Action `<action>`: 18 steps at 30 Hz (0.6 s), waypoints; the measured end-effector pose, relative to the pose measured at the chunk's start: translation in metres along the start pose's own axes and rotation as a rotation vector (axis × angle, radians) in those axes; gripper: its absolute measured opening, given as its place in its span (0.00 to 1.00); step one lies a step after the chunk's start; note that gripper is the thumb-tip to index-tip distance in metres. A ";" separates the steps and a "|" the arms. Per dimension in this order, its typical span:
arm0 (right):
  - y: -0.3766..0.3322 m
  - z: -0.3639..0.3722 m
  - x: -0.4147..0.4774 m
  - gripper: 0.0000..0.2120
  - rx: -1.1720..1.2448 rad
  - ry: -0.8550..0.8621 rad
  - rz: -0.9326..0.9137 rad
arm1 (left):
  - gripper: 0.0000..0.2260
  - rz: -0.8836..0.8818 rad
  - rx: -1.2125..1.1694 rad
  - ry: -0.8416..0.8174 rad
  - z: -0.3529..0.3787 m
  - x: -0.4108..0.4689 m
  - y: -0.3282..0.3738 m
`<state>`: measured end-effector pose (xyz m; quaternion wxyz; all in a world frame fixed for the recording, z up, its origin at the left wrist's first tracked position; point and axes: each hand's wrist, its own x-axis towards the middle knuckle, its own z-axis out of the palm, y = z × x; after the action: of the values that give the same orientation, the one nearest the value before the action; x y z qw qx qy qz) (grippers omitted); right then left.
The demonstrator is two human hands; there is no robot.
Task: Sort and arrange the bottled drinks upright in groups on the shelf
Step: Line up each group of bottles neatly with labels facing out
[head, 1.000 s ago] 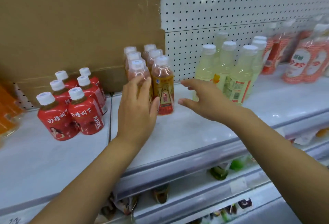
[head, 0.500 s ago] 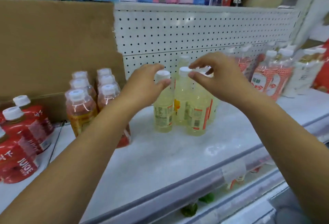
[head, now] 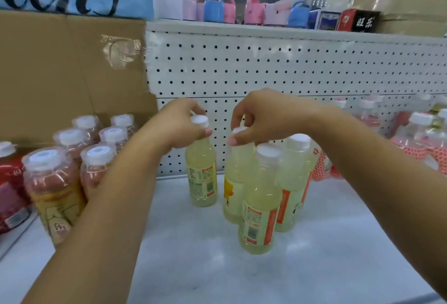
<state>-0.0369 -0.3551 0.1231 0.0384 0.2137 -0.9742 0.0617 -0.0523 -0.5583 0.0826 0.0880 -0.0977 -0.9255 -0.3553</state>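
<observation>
Head view: at centre frame the left hand [head: 179,125] pinches the white cap of the left pale-yellow bottle [head: 202,178], its fingers curled round the top. That bottle stands upright on the white shelf [head: 217,267], slightly apart from its fellows. Just to its right the right hand [head: 263,116] pinches the cap of the second pale-yellow bottle [head: 235,183], also upright. The front bottle [head: 260,207] of the same drink stands close before the second, hiding part of its lower body, and a fourth yellow bottle [head: 294,183] stands just right of it under the right forearm.

At lower left the left forearm crosses in front of a cluster of amber bottles [head: 52,183] with white caps. Red bottles [head: 9,183] sit at the far left edge. Red-patterned bottles [head: 416,139], blurred, crowd the right edge.

Behind everything runs a white pegboard [head: 266,66], with brown cardboard [head: 60,66] covering its left part. Pink and blue containers [head: 212,10] line the upper shelf at top centre.
</observation>
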 end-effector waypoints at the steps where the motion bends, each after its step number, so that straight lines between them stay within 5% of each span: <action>1: 0.004 -0.002 0.001 0.16 0.004 -0.023 -0.021 | 0.18 -0.004 -0.021 0.020 0.003 0.005 0.000; 9: 0.034 -0.012 0.011 0.13 0.007 -0.142 -0.121 | 0.18 0.034 -0.071 -0.051 0.011 0.043 -0.004; 14: 0.043 -0.018 0.016 0.14 -0.012 -0.186 -0.126 | 0.27 0.084 -0.091 -0.196 0.007 0.043 -0.010; 18: 0.043 -0.022 0.022 0.16 0.036 -0.191 -0.035 | 0.22 0.020 -0.020 -0.044 0.010 0.042 -0.002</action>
<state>-0.0736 -0.3218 0.1428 -0.0576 0.2360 -0.9683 0.0579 -0.0938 -0.5480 0.0839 0.0699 -0.1156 -0.9225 -0.3615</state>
